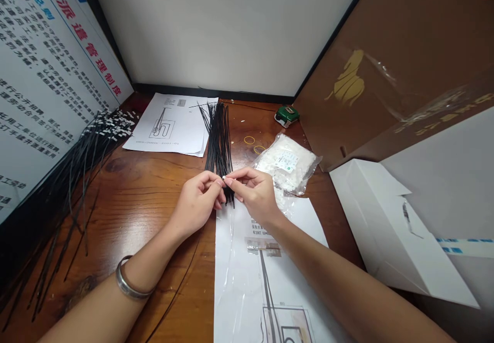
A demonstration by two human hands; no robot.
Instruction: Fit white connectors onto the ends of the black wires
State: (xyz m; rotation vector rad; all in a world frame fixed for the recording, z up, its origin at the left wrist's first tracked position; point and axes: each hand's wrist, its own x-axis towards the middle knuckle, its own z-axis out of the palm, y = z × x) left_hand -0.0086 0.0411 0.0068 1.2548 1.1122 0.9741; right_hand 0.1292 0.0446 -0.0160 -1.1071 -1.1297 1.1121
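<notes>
My left hand (198,199) is closed in a pinch on a thin black wire (180,285), whose length trails down over the table towards the lower edge. Fingertip to fingertip with it, my right hand (255,191) pinches a tiny white connector (224,178) at the wire's end; the fingers partly cover it. Just beyond both hands lies a bundle of black wires (218,137). To the right of it rests a clear plastic bag (287,160) filled with small white pieces. Under my right wrist is a printed drawing sheet (239,281).
At left, many black wires with white connector ends (111,124) lie against a printed board (50,65). A second drawing sheet (165,137), a green tape measure (286,116) and yellow rubber bands (249,140) lie farther back. Brown and white boxes (386,224) stand at right.
</notes>
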